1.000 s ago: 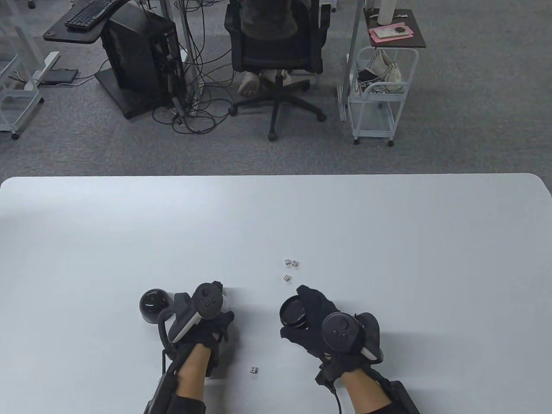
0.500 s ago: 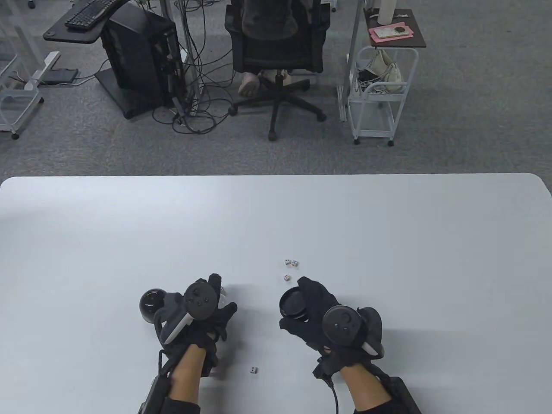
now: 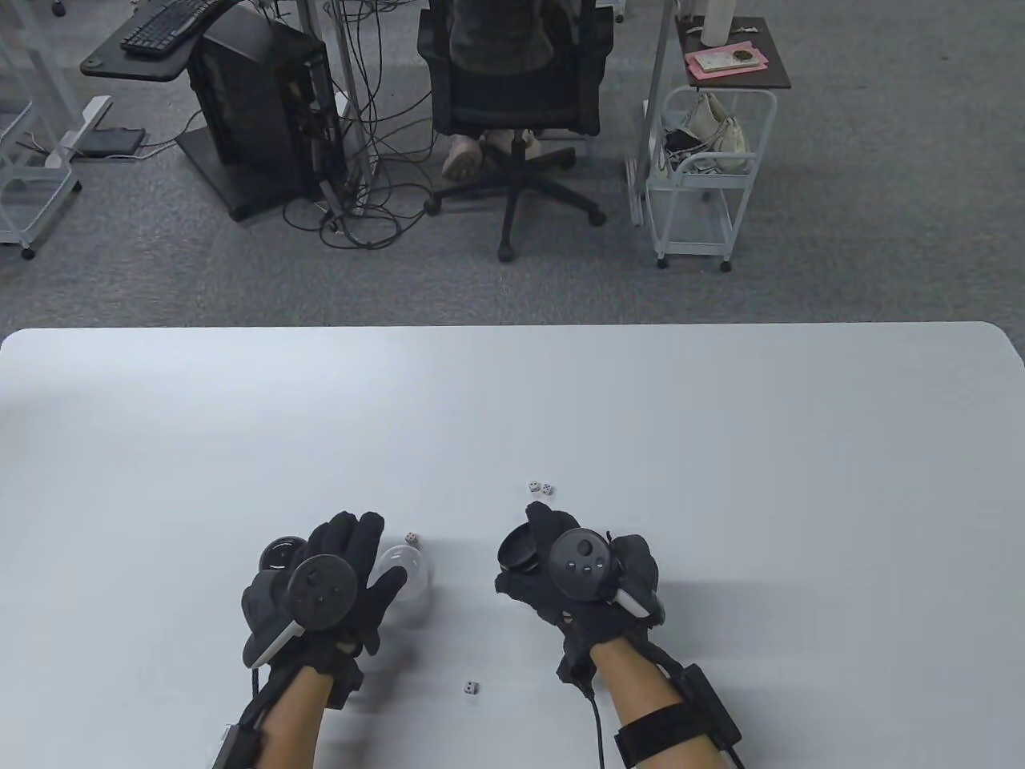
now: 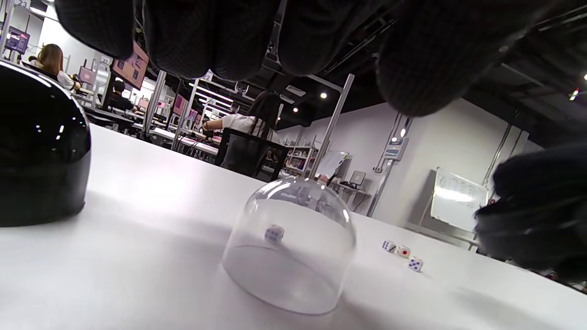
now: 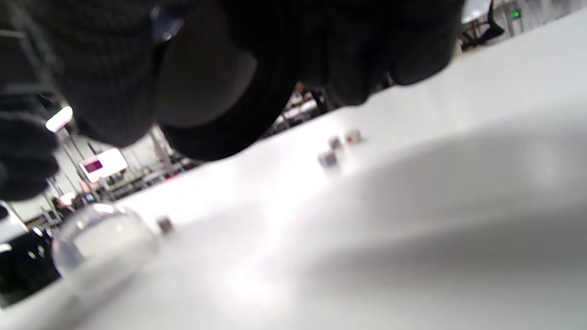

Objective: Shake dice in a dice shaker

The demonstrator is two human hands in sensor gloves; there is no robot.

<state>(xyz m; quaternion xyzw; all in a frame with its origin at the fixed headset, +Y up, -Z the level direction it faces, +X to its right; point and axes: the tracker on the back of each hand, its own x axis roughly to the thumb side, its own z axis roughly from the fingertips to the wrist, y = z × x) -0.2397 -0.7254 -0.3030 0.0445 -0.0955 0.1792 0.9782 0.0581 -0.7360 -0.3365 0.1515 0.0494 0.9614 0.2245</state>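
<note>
Counting five dice [image 3: 471, 687], one clear dome [image 3: 404, 570], one black cup [image 3: 279, 554].

Both gloves are showing plain black: the left hand [image 3: 336, 577] and the right hand [image 3: 576, 577], each carrying a black tracker with a white strip along its edge. The table [image 3: 721, 416] is showing pale grey-white. The clear dome [image 4: 290, 243] is sitting colourless and see-through, and the black dome [image 4: 41, 151] near the table's left side is gleaming glossy black. The round base [image 3: 519, 551] in the right hand is showing black. The dice [image 4: 403, 254] are showing white faces with red and blue pips.
</note>
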